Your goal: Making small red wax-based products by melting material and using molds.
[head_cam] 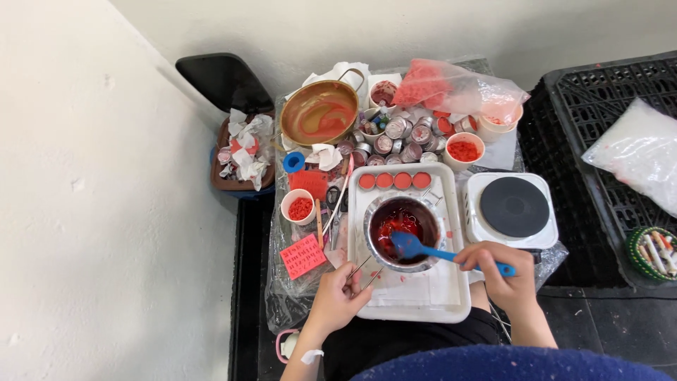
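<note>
White tray (451,303) is sitting on a cluttered table, carrying a metal pot (402,224) of red liquid. At its lower left, the left hand (337,300) is pinching the pot's thin wire handle (365,271). Rightward, the right hand (497,271) is gripping a blue spatula (423,248) dipping into the pot.

Right hand (502,276) closes over the middle of the blue spatula (423,249); that stretch of handle is hidden. Left hand (337,300) covers the near ends of two thin metal rods (365,269); what they join cannot be told. Black crate (599,127) and white plastic bag (638,159) are cut off at the right edge. Small tins (405,137) at the far side are too small to read their contents. Bowl basket (652,254) runs off frame at right.
</note>
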